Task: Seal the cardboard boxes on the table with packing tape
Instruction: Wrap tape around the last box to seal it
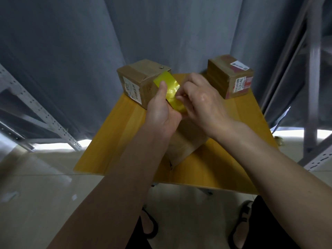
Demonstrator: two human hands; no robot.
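A strip of yellow packing tape (170,88) stretches above the middle of the yellow table (224,162). My left hand (161,112) grips it, thumb pressed on its upper end. My right hand (201,99) pinches the tape's right edge with curled fingers. Under both hands lies a brown cardboard box (185,144), mostly hidden by my forearms. A second cardboard box (142,81) with a white label stands at the back left. A third box (231,76), with red-and-white labels, stands at the back right. The tape roll itself is hidden.
Grey curtains (89,51) hang behind the table. Perforated metal shelf posts slant at the left (41,112) and right (312,87). My sandalled feet (149,223) stand on the pale floor below the table's front edge.
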